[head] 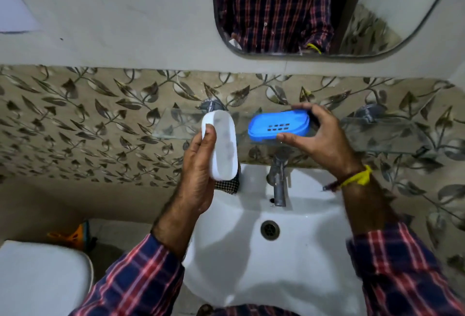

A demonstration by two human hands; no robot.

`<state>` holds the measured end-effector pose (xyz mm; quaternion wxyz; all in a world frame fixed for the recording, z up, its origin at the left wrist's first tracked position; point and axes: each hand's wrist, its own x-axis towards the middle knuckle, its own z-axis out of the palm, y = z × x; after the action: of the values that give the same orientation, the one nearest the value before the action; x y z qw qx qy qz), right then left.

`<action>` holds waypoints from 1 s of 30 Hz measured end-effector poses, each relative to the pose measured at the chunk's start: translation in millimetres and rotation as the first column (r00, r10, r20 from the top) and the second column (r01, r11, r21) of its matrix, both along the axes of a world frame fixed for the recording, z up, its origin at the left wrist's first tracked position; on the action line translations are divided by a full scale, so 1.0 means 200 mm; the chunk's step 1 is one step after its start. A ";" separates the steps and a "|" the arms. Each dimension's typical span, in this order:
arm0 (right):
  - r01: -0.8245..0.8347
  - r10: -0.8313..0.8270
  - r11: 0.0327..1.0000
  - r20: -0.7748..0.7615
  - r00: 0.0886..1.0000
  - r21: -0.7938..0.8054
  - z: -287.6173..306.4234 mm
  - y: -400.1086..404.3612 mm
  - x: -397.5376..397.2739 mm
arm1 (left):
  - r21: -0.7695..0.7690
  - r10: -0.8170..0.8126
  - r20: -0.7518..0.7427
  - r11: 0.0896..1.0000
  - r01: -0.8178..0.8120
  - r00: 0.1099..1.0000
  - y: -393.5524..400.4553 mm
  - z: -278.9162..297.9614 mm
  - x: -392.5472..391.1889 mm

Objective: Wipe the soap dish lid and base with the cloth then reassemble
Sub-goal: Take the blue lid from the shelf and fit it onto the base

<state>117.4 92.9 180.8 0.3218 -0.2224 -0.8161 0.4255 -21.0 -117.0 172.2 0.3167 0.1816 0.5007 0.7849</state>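
Note:
My left hand [198,164] grips the translucent white soap dish lid [222,144], held upright above the basin's left rim with my thumb on its top edge. My right hand [319,134] holds the blue soap dish base [278,125] by its right end, thumb under the front rim, fingers over the back. The base has a patch of drain slots and is at the level of the glass shelf [176,124]. A dark checked cloth [226,186] lies on the basin's back left corner, mostly hidden behind the lid and my left hand.
A white washbasin [264,252] with a steel tap [278,179] and drain [270,229] lies below my hands. A mirror [327,8] hangs above the leaf-patterned tiles. A white toilet lid [40,280] sits at lower left, with an orange object [68,236] behind it.

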 end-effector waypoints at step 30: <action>0.109 -0.401 0.759 -0.328 0.855 -0.642 -0.06 -0.60 -0.01 | -0.077 -0.076 -0.373 0.996 0.051 0.925 0.15 -0.06 0.36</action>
<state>115.1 -27.7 168.7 0.4690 -0.3213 -0.5018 0.6519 50.4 -86.2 159.6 0.2461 0.3338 0.5716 0.7080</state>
